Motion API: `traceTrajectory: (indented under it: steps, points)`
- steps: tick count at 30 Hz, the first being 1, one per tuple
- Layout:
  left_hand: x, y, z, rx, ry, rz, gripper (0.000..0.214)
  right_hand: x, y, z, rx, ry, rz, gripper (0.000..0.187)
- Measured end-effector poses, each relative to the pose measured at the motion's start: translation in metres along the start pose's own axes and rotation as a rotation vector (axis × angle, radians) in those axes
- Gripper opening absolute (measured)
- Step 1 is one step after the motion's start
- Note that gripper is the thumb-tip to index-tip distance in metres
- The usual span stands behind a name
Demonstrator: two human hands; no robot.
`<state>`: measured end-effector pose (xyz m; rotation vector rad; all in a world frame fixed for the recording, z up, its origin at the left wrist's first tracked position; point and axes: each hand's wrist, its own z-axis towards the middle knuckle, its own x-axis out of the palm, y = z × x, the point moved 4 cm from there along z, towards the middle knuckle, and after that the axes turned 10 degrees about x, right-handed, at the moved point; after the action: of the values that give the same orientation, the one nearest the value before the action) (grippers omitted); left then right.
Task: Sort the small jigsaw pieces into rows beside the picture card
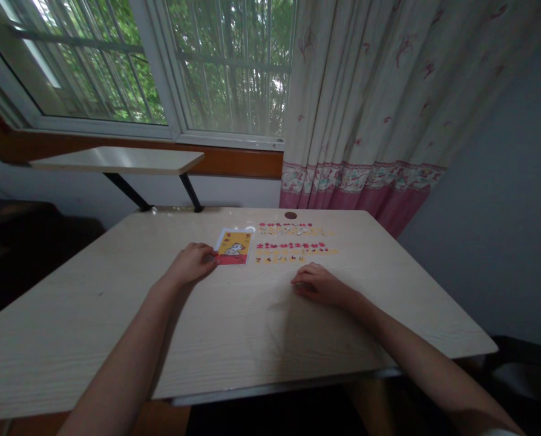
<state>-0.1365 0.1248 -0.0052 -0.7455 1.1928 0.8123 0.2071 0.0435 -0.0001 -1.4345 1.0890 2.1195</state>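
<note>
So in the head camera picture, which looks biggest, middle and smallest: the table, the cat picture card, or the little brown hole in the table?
1. table, by far the largest
2. cat picture card
3. brown hole, smallest

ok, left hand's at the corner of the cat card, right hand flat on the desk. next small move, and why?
Probably pinch and lift the card's near-left corner. The left hand has its fingertips at that edge of the card, which lies flat on the desk, so nothing is gripped. The right hand rests empty, just short of the rows of small pieces.
</note>
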Motion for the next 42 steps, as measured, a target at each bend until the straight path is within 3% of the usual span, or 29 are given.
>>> traceTrajectory:
  steps: [18,23,27,34,38,42]
  points:
    - [-0.002,-0.005,0.001,0.054,-0.026,0.026,0.04,0.002,-0.004,0.001,-0.006,-0.001,-0.025,0.025]
    - [-0.003,-0.009,0.002,0.073,-0.017,0.058,0.041,0.007,-0.011,0.004,0.118,-0.129,-0.176,0.042]
    - [-0.003,-0.011,0.002,0.078,0.008,0.075,0.04,0.012,-0.014,0.009,0.24,-0.151,-0.245,0.05]
    - [-0.007,-0.013,0.002,0.054,-0.007,0.063,0.043,0.014,-0.012,0.01,0.27,-0.142,-0.249,0.041]
    - [-0.013,-0.018,0.003,0.051,-0.008,0.027,0.041,0.015,-0.014,0.01,0.297,-0.167,-0.259,0.047]
    - [-0.016,-0.033,0.007,0.052,-0.045,-0.033,0.038,0.014,-0.015,0.011,0.297,-0.176,-0.238,0.042]
